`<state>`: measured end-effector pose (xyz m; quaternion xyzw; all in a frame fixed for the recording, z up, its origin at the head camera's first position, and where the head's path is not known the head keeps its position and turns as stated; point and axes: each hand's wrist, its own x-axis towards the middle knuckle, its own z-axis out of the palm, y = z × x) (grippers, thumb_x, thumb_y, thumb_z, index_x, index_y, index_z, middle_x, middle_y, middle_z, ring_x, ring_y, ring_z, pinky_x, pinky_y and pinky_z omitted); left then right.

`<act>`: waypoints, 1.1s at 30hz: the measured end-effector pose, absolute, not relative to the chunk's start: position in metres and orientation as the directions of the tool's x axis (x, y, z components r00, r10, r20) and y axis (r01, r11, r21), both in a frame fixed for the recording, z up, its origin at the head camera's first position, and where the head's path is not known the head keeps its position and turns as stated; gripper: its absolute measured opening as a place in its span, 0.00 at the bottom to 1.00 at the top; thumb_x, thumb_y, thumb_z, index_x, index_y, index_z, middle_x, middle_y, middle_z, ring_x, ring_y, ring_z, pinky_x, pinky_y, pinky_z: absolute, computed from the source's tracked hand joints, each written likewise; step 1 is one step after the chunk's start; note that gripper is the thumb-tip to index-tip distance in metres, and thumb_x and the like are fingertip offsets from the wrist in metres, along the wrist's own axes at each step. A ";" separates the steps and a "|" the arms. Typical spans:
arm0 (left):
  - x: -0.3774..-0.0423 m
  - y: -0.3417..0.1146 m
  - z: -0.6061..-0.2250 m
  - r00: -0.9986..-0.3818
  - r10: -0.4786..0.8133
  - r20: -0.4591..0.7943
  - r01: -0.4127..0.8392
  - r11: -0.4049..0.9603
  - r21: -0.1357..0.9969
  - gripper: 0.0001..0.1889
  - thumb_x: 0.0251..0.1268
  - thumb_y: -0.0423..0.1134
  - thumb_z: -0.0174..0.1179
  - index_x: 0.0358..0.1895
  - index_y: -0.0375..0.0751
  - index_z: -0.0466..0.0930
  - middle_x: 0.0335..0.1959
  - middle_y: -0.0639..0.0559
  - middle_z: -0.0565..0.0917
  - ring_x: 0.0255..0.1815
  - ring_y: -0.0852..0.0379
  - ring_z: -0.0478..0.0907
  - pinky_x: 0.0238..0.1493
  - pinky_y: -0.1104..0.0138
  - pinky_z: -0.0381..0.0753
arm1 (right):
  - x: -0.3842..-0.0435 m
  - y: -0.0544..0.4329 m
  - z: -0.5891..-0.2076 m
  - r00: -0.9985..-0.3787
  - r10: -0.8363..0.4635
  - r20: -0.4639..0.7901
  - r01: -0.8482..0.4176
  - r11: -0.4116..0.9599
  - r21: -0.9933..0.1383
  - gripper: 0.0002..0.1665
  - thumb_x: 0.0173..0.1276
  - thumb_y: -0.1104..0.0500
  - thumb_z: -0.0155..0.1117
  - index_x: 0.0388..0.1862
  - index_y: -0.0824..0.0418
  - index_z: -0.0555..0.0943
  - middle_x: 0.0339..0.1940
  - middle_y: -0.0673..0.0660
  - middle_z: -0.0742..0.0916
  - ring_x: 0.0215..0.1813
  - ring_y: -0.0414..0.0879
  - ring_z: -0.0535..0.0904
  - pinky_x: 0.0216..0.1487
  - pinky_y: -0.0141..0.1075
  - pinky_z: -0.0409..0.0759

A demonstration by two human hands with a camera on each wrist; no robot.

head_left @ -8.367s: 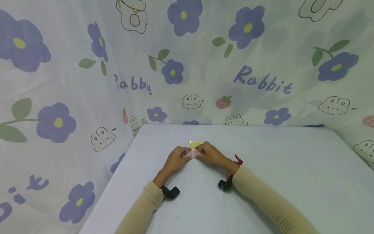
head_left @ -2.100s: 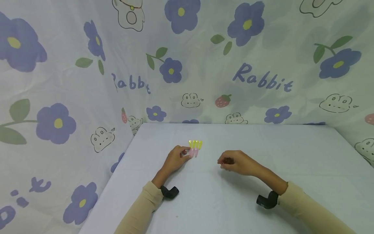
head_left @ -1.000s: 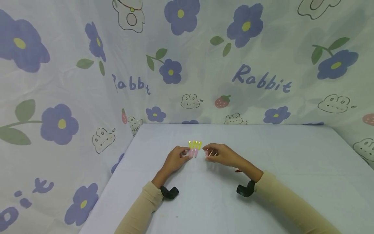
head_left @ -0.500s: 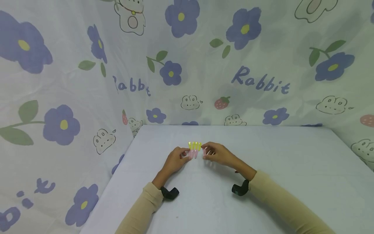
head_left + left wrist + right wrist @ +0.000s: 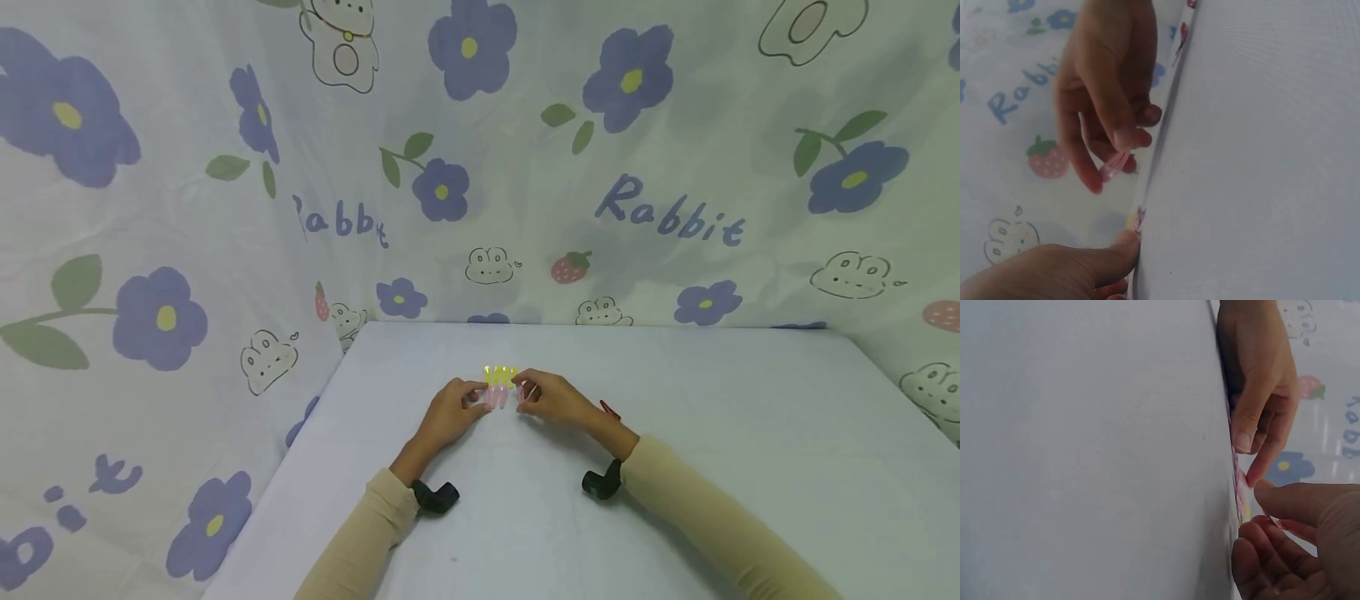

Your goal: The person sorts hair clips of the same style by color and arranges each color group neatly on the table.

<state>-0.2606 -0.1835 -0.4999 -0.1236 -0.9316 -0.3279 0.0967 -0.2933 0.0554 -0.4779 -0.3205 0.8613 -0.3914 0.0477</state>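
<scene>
Flowered cloth (image 5: 517, 208) backs a white desk (image 5: 510, 517), where yellow clips (image 5: 500, 374) lie beyond pink clips (image 5: 497, 396). The left hand (image 5: 447, 410), half curled, holds the pink clips' left end; the right hand (image 5: 557, 400) pinches another pink clip (image 5: 1114, 167) close beside them.
</scene>
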 end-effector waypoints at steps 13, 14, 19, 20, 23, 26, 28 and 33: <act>-0.263 -0.183 -0.497 -0.947 0.174 0.270 0.303 0.765 0.569 0.20 0.62 0.43 0.70 0.58 0.44 0.83 0.38 0.51 0.81 0.31 0.61 0.72 0.32 0.68 0.71 | -0.300 0.044 -0.485 -0.791 -0.577 0.203 -0.555 0.536 -0.637 0.29 0.63 0.60 0.74 0.62 0.61 0.77 0.37 0.51 0.84 0.36 0.39 0.76 0.38 0.30 0.77; -0.264 -0.184 -0.497 -0.947 0.173 0.270 0.301 0.767 0.567 0.20 0.63 0.43 0.70 0.58 0.44 0.83 0.38 0.51 0.81 0.31 0.61 0.72 0.32 0.68 0.71 | -0.300 0.043 -0.485 -0.786 -0.581 0.211 -0.565 0.537 -0.627 0.29 0.63 0.60 0.74 0.62 0.62 0.77 0.37 0.51 0.84 0.36 0.39 0.76 0.38 0.30 0.77; -0.264 -0.185 -0.498 -0.949 0.170 0.265 0.295 0.774 0.560 0.21 0.63 0.43 0.69 0.58 0.45 0.83 0.38 0.51 0.81 0.32 0.61 0.71 0.32 0.68 0.71 | -0.301 0.041 -0.486 -0.786 -0.579 0.216 -0.579 0.570 -0.582 0.29 0.63 0.59 0.74 0.61 0.64 0.78 0.39 0.53 0.82 0.37 0.40 0.75 0.39 0.30 0.76; -0.264 -0.185 -0.498 -0.949 0.170 0.264 0.295 0.774 0.561 0.21 0.63 0.43 0.70 0.58 0.44 0.83 0.38 0.51 0.81 0.32 0.61 0.71 0.32 0.68 0.71 | -0.301 0.041 -0.487 -0.789 -0.576 0.213 -0.579 0.581 -0.572 0.29 0.63 0.58 0.74 0.62 0.64 0.78 0.39 0.53 0.81 0.37 0.40 0.74 0.39 0.30 0.75; -0.264 -0.185 -0.499 -0.951 0.167 0.261 0.291 0.770 0.568 0.21 0.63 0.43 0.70 0.58 0.45 0.83 0.38 0.51 0.81 0.32 0.60 0.72 0.32 0.68 0.72 | -0.301 0.040 -0.487 -0.794 -0.574 0.201 -0.577 0.607 -0.546 0.30 0.63 0.56 0.74 0.62 0.64 0.79 0.40 0.54 0.80 0.37 0.40 0.73 0.39 0.30 0.75; -0.264 -0.185 -0.500 -0.952 0.167 0.257 0.289 0.767 0.572 0.21 0.63 0.44 0.70 0.58 0.45 0.83 0.38 0.51 0.81 0.32 0.60 0.72 0.32 0.68 0.72 | -0.302 0.040 -0.487 -0.795 -0.579 0.181 -0.572 0.617 -0.541 0.30 0.63 0.55 0.74 0.63 0.63 0.80 0.39 0.53 0.79 0.37 0.40 0.72 0.38 0.30 0.74; -0.264 -0.185 -0.501 -0.952 0.169 0.256 0.290 0.769 0.570 0.21 0.63 0.44 0.70 0.58 0.46 0.83 0.39 0.51 0.81 0.32 0.61 0.72 0.33 0.68 0.72 | -0.302 0.039 -0.486 -0.793 -0.586 0.167 -0.571 0.618 -0.540 0.30 0.64 0.54 0.74 0.63 0.63 0.80 0.38 0.53 0.79 0.36 0.41 0.72 0.37 0.31 0.73; -0.265 -0.184 -0.503 -0.951 0.171 0.257 0.292 0.768 0.570 0.21 0.63 0.44 0.69 0.58 0.46 0.83 0.39 0.52 0.81 0.32 0.61 0.72 0.32 0.68 0.72 | -0.304 0.039 -0.484 -0.785 -0.600 0.153 -0.578 0.624 -0.526 0.29 0.65 0.54 0.73 0.63 0.62 0.80 0.37 0.53 0.78 0.36 0.41 0.71 0.36 0.30 0.72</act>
